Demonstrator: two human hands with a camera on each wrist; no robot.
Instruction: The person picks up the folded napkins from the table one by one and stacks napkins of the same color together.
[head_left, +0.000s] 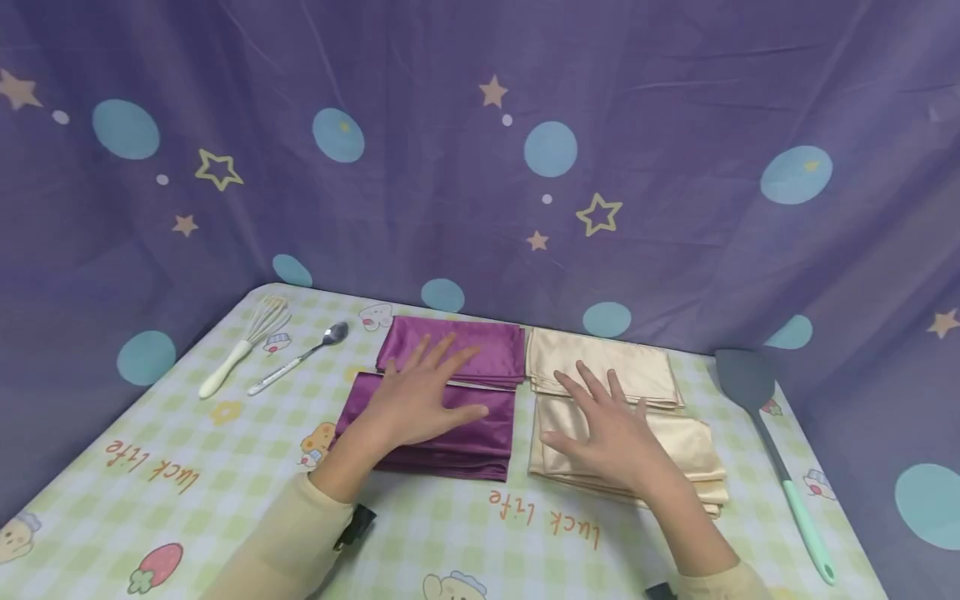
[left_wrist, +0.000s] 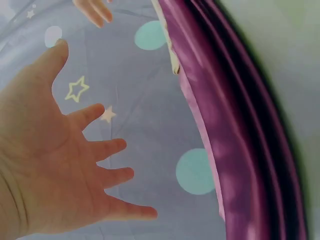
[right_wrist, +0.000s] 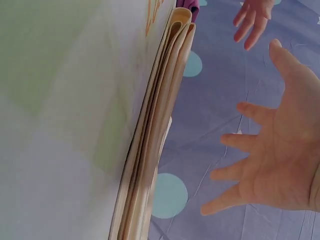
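Observation:
Two folded purple satin cloths lie one behind the other, the far one [head_left: 495, 346] and the near one [head_left: 480, 446]. To their right are two folded cream satin cloths, a far one [head_left: 630, 367] and a near one [head_left: 693, 450]. My left hand [head_left: 420, 404] hovers over the purple pair with its fingers spread. Over the cream pair is my right hand [head_left: 615, 433], fingers spread too. Both wrist views show a gap between palm and cloth: the left hand [left_wrist: 65, 155] above the layered purple cloth [left_wrist: 220, 125], the right hand [right_wrist: 280, 145] above the layered cream cloth [right_wrist: 155, 135].
On the left lie a whisk [head_left: 243, 346] with a pale handle and a metal spoon [head_left: 300, 358]. A grey spatula [head_left: 768, 433] with a mint handle lies along the right edge. The checked tablecloth [head_left: 262, 500] covers the table; a purple curtain [head_left: 450, 208] hangs behind.

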